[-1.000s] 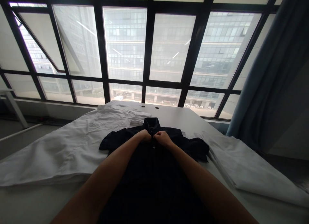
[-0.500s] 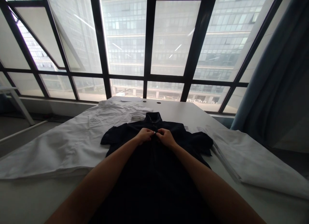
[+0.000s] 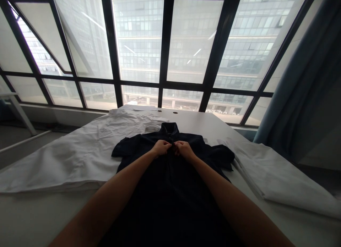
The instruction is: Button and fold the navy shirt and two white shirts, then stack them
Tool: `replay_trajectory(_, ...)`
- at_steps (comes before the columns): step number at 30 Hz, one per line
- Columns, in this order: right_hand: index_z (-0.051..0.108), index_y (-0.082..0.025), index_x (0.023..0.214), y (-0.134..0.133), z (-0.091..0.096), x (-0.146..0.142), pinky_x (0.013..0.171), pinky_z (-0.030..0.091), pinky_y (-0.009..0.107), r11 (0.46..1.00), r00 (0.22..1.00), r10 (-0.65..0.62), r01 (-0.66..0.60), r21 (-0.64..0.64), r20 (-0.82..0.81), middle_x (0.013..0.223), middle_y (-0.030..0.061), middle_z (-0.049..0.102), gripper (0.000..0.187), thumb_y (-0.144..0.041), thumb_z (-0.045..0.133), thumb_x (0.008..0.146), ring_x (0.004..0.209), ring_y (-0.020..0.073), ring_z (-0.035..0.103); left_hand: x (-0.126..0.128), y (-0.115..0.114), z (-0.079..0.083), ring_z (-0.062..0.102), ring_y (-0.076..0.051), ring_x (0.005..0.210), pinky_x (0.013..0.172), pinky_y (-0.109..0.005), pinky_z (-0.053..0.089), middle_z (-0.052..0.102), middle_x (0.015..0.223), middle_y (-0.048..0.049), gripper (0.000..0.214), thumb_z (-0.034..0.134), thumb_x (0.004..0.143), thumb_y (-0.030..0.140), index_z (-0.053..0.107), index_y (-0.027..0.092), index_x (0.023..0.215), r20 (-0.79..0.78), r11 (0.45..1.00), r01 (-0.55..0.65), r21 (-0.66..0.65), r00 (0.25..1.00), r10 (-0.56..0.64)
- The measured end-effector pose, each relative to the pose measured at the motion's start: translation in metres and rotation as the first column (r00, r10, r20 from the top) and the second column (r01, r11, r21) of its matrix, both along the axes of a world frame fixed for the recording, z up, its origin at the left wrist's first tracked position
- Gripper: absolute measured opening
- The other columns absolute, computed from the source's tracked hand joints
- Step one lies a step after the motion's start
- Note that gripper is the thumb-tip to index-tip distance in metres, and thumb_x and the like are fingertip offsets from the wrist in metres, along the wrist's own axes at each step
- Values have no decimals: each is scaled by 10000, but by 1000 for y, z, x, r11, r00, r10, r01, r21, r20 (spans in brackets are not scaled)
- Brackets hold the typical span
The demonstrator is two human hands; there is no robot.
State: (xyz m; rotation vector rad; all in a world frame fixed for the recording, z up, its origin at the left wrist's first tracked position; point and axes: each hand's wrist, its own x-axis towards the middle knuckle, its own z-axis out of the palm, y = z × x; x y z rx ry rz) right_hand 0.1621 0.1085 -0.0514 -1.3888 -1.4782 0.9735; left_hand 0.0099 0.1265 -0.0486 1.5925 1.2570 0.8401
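The left hand [image 3: 160, 148] and right hand [image 3: 183, 149] are pinching the placket [image 3: 170, 162] of a dark short-sleeved shirt [image 3: 170, 204] just below its collar [image 3: 168, 128], fingers [image 3: 168, 144] curled closed, the button seen earlier now hidden. White cloth [image 3: 66, 158] is lying left of the shirt, a folded white sheet [image 3: 277, 179] right of it, both on the worktop [image 3: 34, 213].

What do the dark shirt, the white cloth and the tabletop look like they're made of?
The dark shirt looks like matte fabric, perhaps cotton, from its soft folds; its weave is too dark to see. The white cloth looks like matte cotton or a blend, softly creased. The tabletop looks like smooth white laminate, evenly flat, faintly glossy.
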Motion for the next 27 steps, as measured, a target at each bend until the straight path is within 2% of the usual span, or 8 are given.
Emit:
replay_trajectory(4,612,-145,831,3,0,-2,389,407,168,1000,999,-9,9,-14,36,578,-27,620,86,-134,528,823,424,88,555,0,-1,0,402,-60,399,413,-171,277,476,458,60,174,564,842,179,682,112,732,4,1000,21,13,1000,-21)
replay_trajectory(9,599,-147,815,5,-3,-2,381,396,177,1000,993,2,-5,23,121,577,-30,609,30,-173,583,812,415,94,555,1,-1,1,420,-64,398,413,-169,286,473,462,62,173,535,857,162,664,119,750,5,1000,7,0,1000,-7)
replay_trajectory(13,619,-146,806,3,-3,-4,447,431,182,995,966,-33,6,103,257,614,-4,652,69,-213,605,809,454,101,591,1,-1,3,399,-72,369,401,-180,272,441,410,58,261,525,909,256,660,112,739,-10,1000,-11,-15,1000,11)
replay_trajectory(16,643,-147,811,-1,-1,-7,514,468,203,984,938,-76,16,179,338,683,29,695,107,-248,607,808,535,128,639,1,-1,4,402,-72,382,407,-183,272,452,411,52,276,582,894,319,683,101,758,-16,1000,-10,-9,1000,10)
replay_trajectory(20,653,-149,796,-6,0,-9,583,490,223,970,919,-112,20,241,378,723,46,710,123,-269,626,793,622,153,664,2,-1,4,401,-74,389,410,-188,271,454,413,54,207,588,881,238,692,89,781,-15,998,-58,-31,998,58)
replay_trajectory(23,646,-152,790,-5,0,-8,562,479,212,976,928,-96,17,216,360,699,31,697,121,-272,647,785,595,140,649,4,0,2,398,-74,388,407,-190,269,451,422,56,206,549,888,195,684,88,775,-8,997,-72,-24,997,72)
replay_trajectory(27,616,-157,784,2,0,-6,457,435,198,996,971,-21,-1,91,239,613,-9,636,79,-224,601,821,473,111,590,4,0,1,385,-70,382,400,-191,258,448,434,60,223,523,892,180,678,98,754,-1,998,-57,-5,998,57)
